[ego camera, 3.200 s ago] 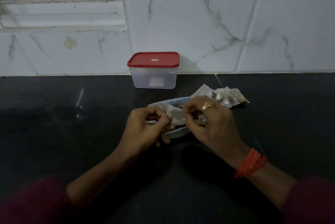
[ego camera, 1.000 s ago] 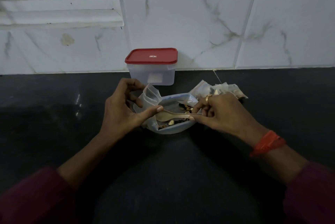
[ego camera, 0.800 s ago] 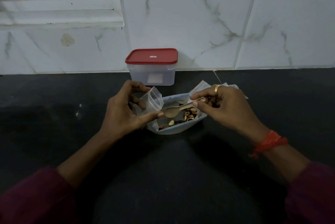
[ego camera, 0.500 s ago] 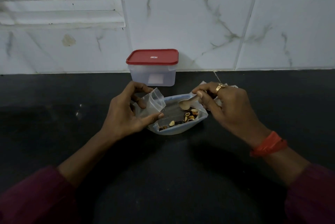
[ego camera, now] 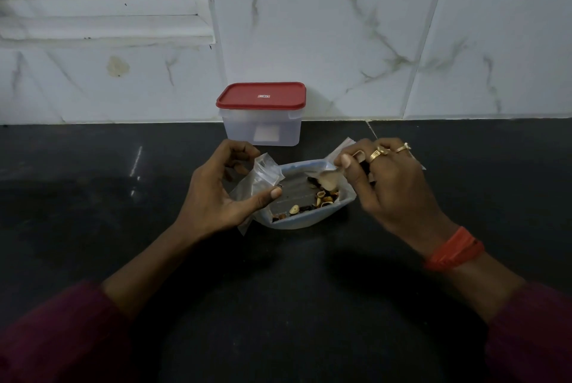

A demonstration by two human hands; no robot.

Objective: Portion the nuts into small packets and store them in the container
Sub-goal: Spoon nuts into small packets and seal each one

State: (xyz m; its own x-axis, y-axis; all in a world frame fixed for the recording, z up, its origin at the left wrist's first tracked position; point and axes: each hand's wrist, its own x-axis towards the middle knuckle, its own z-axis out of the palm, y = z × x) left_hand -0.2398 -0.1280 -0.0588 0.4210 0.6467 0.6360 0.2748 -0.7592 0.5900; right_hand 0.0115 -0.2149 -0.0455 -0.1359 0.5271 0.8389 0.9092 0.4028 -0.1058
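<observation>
Tray (ego camera: 297,225) held few nuts (ego camera: 324,196), mostly at its right end. Left hand (ego camera: 216,193) pinched a packet (ego camera: 263,175) at tray's left edge. Right hand (ego camera: 390,186) gripped spoon (ego camera: 328,179) over the nuts. Lidded container (ego camera: 263,130) stood behind tray. Dark surface (ego camera: 278,305) stretched before tray.

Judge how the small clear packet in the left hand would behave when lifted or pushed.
Probably floppy: the packet is thin clear film, creased and bent where the left hand pinches it. Likely very light: it looks empty, the nuts lying in the tray. Pushed, it would probably slide or crumple rather than tip.
</observation>
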